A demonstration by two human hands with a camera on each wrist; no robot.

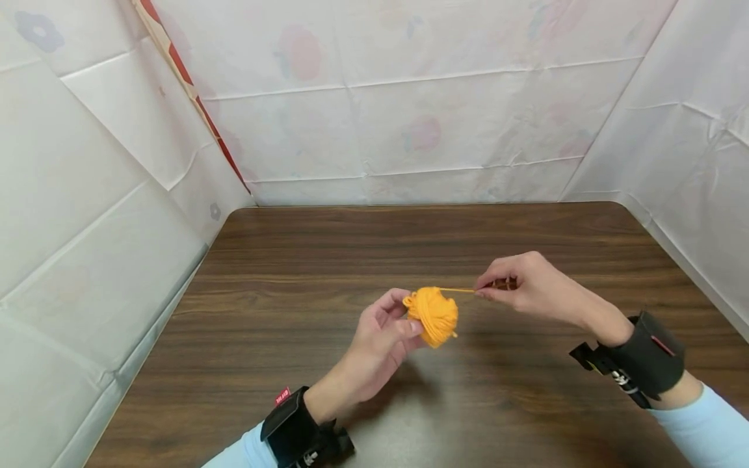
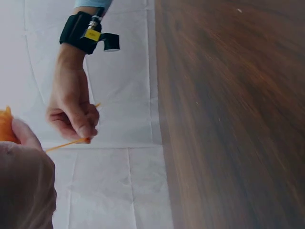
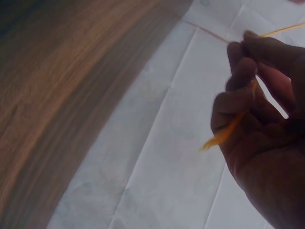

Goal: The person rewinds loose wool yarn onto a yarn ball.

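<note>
A small ball of orange yarn (image 1: 433, 315) hangs above the middle of the dark wooden table (image 1: 328, 260). My left hand (image 1: 383, 338) holds it from the left, thumb pressed on its front. A taut strand (image 1: 456, 290) runs from the ball's top to my right hand (image 1: 515, 286), which pinches it between curled fingers. The left wrist view shows the right hand (image 2: 71, 114) gripping the strand (image 2: 66, 143), with the ball's edge (image 2: 5, 126) at far left. In the right wrist view the strand (image 3: 228, 129) passes through the curled fingers (image 3: 248, 95), its loose end sticking out below.
White plastic sheeting (image 1: 409, 97) walls the table on the left, back and right. Both wrists wear black straps with cameras (image 1: 640, 361). Bare wood lies in front of and behind the hands.
</note>
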